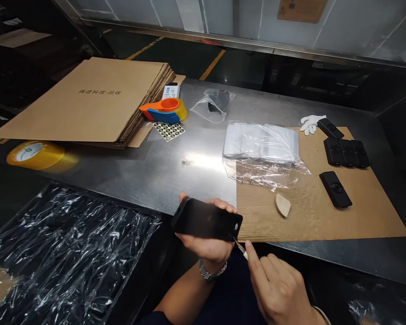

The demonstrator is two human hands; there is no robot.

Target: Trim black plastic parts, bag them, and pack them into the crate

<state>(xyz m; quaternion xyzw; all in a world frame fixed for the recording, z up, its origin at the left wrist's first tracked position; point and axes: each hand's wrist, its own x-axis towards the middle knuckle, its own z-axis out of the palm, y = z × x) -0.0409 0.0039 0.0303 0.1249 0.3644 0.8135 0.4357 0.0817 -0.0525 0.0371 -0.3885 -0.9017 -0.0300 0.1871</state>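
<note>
The left fingers (pixel 223 204) clamp the long edges of a black case (pixel 205 220), held above the surface's (pixel 122 176) near edge, its broad face up and palm beneath. The right hand's (pixel 279 284) fingers close on a blade (pixel 241 248), index extended along it, tip at the case's holed end; its handle is mostly hidden. Right of them lies ribbed brown cardboard (pixel 311 221), bearing a beige wedge (pixel 283 205).

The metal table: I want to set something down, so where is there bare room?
Bare metal lies between the sticker sheet and the clear bags; bare cardboard between the pale wedge and the lone black case. It's crowded around the tape dispenser and the row of black cases.
</note>
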